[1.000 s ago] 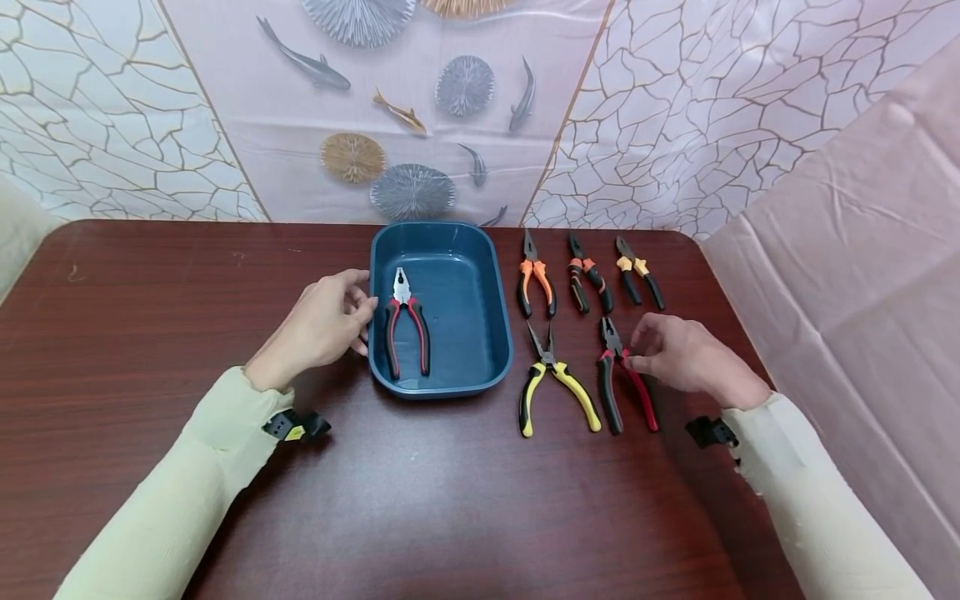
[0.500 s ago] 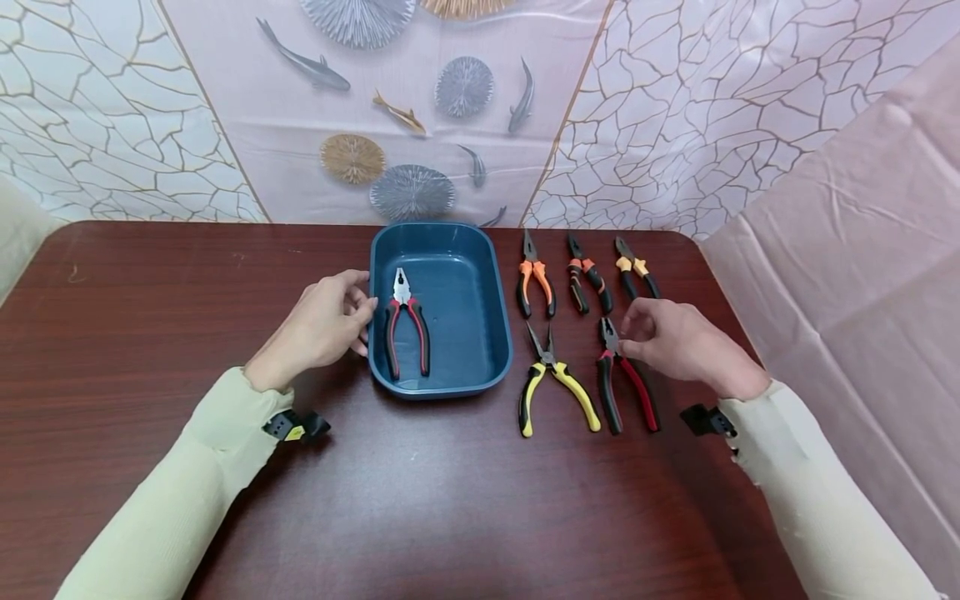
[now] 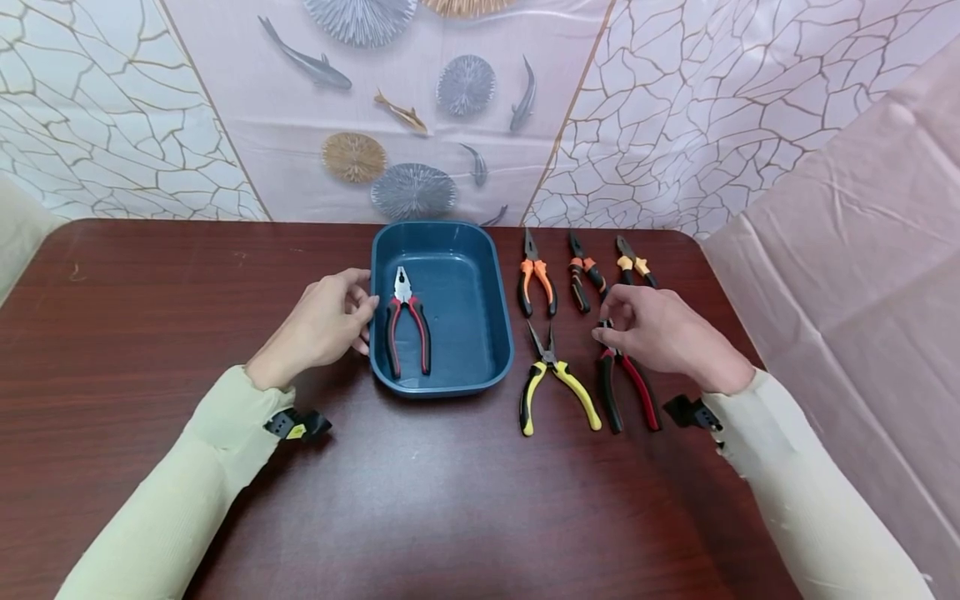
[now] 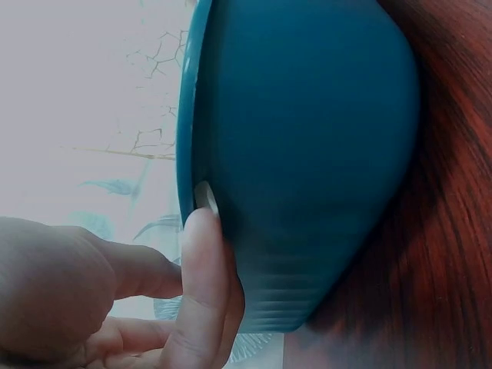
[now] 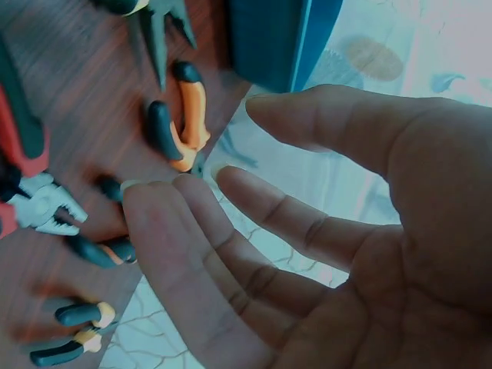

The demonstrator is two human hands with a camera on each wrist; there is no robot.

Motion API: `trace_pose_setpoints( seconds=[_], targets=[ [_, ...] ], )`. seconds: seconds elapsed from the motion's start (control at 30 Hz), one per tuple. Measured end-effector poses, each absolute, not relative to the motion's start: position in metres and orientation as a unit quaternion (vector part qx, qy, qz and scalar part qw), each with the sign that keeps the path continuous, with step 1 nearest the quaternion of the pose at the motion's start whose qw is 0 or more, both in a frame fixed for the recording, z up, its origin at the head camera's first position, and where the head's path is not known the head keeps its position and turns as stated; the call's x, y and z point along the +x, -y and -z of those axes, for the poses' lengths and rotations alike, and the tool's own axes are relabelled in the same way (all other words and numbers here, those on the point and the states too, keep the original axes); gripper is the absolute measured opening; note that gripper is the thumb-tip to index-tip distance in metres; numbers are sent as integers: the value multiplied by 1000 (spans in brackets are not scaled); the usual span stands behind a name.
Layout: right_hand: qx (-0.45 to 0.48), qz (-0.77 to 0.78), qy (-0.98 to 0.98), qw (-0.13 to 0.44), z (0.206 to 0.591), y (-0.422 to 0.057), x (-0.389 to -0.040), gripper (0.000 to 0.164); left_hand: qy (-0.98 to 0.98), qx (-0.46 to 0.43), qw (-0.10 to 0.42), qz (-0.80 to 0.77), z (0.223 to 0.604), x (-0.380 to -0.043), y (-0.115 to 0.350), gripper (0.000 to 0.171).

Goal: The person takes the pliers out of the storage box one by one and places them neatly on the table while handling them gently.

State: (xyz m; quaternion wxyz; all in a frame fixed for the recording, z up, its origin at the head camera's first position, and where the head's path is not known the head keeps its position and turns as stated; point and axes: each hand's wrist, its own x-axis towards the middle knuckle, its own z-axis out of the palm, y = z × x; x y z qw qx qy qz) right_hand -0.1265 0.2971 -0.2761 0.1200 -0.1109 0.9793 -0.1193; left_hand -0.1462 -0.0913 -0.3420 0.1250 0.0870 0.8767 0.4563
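My left hand (image 3: 318, 325) holds the left rim of a deep blue plastic tray (image 3: 442, 392); the left wrist view has a fingertip (image 4: 201, 231) against the outer wall just under the lip. Inside the tray lie red-and-black combination pliers (image 3: 408, 325). Over a second red-and-black pair of pliers (image 3: 637, 387) hovers my right hand (image 3: 660, 329), covering part of its head in the head view. In the right wrist view that hand (image 5: 307, 223) has its fingers loosely bent, thumb apart, nothing between them. The silver head of those pliers (image 5: 46, 204) shows beyond the fingers.
Yellow-and-black long-nose pliers (image 3: 547, 367) lie between tray and right hand. Behind are orange-and-black pliers (image 3: 532, 275), a striped orange-and-black pair (image 3: 581, 271) and a light-orange-and-black pair (image 3: 632, 258). Patterned cloth (image 3: 480, 125) rises behind the brown table (image 3: 420, 500).
My right hand has moved left and slightly away from me, from beside the red-and-black pliers to over their head. The left hand and the tray keep their place.
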Motion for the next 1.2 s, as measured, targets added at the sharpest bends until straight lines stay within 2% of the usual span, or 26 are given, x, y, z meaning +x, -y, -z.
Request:
trace_pose_setpoints(
  seconds=[0.83, 1.07, 1.2],
  targets=[
    [-122, 137, -980, 83, 253, -245, -141, 7, -876, 92, 128, -455, 342, -147, 91, 50],
    [-128, 133, -978, 99, 253, -231, -144, 18, -876, 98, 132, -454, 340, -145, 88, 51],
    [-130, 145, -976, 101, 254, -218, -147, 19, -880, 100, 128, -447, 339, -144, 91, 52]
  ],
)
